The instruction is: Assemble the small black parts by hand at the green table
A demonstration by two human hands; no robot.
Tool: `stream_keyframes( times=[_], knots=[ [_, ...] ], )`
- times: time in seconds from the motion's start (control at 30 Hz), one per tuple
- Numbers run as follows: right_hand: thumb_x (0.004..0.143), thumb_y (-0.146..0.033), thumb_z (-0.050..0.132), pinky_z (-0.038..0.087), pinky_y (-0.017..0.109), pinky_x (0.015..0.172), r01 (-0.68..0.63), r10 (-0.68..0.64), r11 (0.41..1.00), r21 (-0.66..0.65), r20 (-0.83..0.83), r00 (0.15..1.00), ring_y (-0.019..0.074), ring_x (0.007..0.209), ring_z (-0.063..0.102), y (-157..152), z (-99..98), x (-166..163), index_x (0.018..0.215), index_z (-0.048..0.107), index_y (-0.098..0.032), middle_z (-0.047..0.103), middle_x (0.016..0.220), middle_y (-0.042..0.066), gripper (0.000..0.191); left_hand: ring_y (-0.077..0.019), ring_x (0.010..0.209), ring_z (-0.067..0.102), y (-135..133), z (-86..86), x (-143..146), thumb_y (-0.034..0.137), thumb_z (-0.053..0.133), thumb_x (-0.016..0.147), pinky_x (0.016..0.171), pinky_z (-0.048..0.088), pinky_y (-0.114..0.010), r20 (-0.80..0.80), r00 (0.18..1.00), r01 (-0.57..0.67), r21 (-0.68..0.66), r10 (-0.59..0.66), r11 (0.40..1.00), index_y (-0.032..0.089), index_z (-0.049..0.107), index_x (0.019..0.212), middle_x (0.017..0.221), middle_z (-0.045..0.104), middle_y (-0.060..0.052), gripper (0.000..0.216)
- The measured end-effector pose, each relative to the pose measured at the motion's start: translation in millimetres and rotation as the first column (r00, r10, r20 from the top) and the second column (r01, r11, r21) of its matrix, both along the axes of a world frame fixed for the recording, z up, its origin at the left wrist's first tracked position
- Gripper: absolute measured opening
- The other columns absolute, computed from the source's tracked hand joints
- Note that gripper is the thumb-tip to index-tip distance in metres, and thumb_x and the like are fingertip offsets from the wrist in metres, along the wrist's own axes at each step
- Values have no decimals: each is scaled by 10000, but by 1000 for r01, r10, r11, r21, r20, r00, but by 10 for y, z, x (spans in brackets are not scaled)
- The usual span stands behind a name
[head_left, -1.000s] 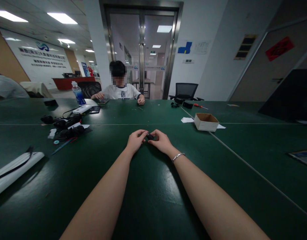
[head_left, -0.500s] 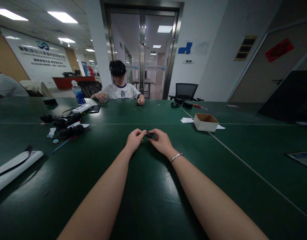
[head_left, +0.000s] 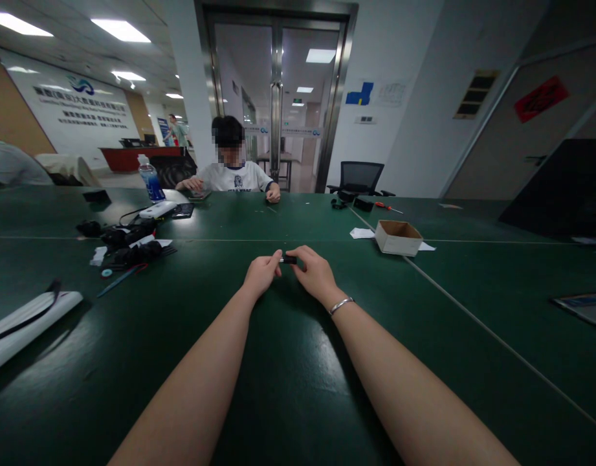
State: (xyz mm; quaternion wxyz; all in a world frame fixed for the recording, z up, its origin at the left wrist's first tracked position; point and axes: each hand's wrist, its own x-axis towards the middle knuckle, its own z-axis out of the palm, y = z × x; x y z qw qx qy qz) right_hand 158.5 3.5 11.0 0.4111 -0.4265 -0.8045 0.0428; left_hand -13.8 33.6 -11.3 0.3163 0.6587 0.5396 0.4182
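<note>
Between my hands, over the middle of the green table, is a small black stick with a silver end; it could be a USB stick, but it is too small to be sure. It lies roughly level, silver end to the left. My left hand pinches that silver end between thumb and finger. The black body is gripped by the thumb and fingers of my right hand, which has a silver bracelet at its wrist. My fingertips hide parts of both ends.
An open cardboard box stands right of my hands, paper beneath it. Black gear and cables lie at left, near a white case and a bottle. Across the table sits a person. A screwdriver lies far right.
The stick has turned from tilted to nearly level, and its silver end now shows more clearly. My right fingers have shifted slightly on it. A person has appeared in the far left background.
</note>
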Motion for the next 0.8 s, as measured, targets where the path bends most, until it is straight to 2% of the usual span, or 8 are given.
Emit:
stream_keyframes(
  times=[0.23,0.63,0.8],
  knots=[
    [845,-70,581,457,281,712,-2,1,1000,-11,-16,1000,173,837,598,29,-22,-10,1089,629,-243,618,1050,29,303,-153,492,487,-17,22,11,715,329,836,551,343,-277,-41,999,-20,33,22,999,184,585,489,472,503,-17,685],
    [846,-62,586,434,262,627,17,-17,1000,-2,-10,1000,164,777,589,0,-4,-28,1061,617,-232,607,1045,31,276,-135,427,470,-37,34,2,704,334,841,530,381,-278,35,999,15,-66,-13,998,177,586,484,455,501,-21,685],
    [840,-70,585,449,275,660,23,-23,1000,-11,-22,999,166,782,590,10,-13,-23,1067,621,-235,614,1044,30,283,-135,436,470,-47,44,14,705,321,844,529,370,-275,30,999,12,-53,-11,998,176,573,489,460,488,-14,685]
  ],
)
